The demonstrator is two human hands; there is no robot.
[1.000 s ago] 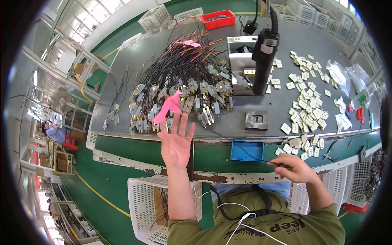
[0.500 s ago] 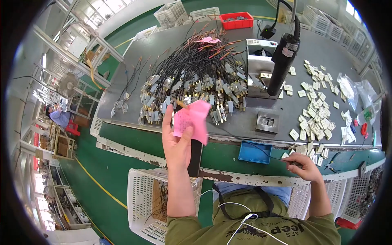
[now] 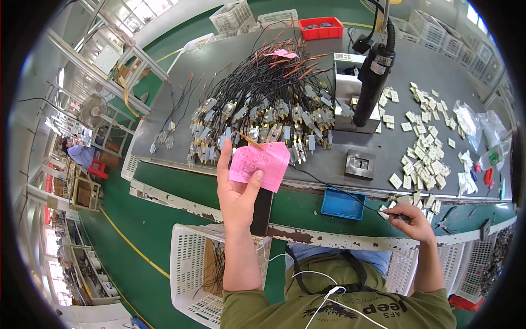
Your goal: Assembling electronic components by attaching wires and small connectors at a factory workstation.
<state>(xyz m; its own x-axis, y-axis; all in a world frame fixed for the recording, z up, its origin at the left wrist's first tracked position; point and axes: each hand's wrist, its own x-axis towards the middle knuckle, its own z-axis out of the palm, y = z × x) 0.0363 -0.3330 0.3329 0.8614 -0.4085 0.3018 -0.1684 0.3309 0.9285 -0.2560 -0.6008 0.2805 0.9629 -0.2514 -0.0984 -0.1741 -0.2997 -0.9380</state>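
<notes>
My left hand [image 3: 236,205] is raised in front of the pile, gripping a pink paper slip [image 3: 266,164] between thumb and fingers. A brown-orange cable end [image 3: 251,141] sticks out past the slip's upper edge. From behind the slip, a black cable [image 3: 334,189] runs over the blue tray [image 3: 343,204] to my right hand [image 3: 413,225]. That hand is closed around the cable's other end, where a dark piece shows between the fingers; its kind is unclear. Beyond my left hand lies a big heap of black cables with grey and metal connectors [image 3: 263,112].
A metal block [image 3: 360,164] sits near the table edge, beside a machine [image 3: 348,88] and a black cylindrical tool [image 3: 375,77]. Many cream plastic pieces [image 3: 427,148] are scattered at right, near plastic bags [image 3: 466,118] and pliers [image 3: 446,219]. A red bin [image 3: 320,28] stands at the back.
The pink slip has turned flatter toward me, its written face now spread out. Both hands stay in nearly the same place, and the cable still stretches between them.
</notes>
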